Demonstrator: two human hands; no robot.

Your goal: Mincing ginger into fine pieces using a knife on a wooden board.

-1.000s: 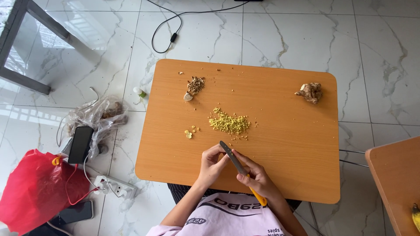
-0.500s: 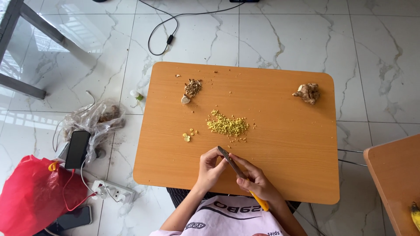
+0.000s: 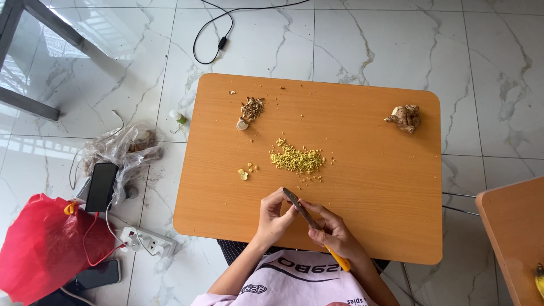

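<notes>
Head view, single frame logged. I saw both hands low at the near edge of the small orange-brown table [image 3: 362,226], close together and just apart. The right hand [image 3: 334,233] was clenched around a knife [image 3: 309,218]: yellow handle running back under the palm toward the body, dark blade angled up and to the left, past the fingertips. The left hand [image 3: 273,216] sat just left of the blade, fingers curled in against the blade's upper part; whether it pinched a small piece there I could not tell, since the fingers hid the spot. Just ahead of the hands, near the blade tip, lay a pile of finely chopped yellow bits [image 3: 297,160], with stray crumbs between pile and hands. Ahead and slightly left of the left hand I noted a few pale yellow slices [image 3: 245,172], apart from the pile. Further ahead on the left, well apart from both hands, was a heap of brownish peelings [image 3: 251,109] with one pale chunk touching its near end. Far ahead and to the right of the right hand sat a knobbly brown ginger root [image 3: 404,117], alone. Off the table, left of the left hand, I recorded a clear plastic bag [image 3: 122,148], a dark phone [image 3: 102,186], a white power strip [image 3: 146,241] and a red bag [image 3: 48,246] on the marble floor.
</notes>
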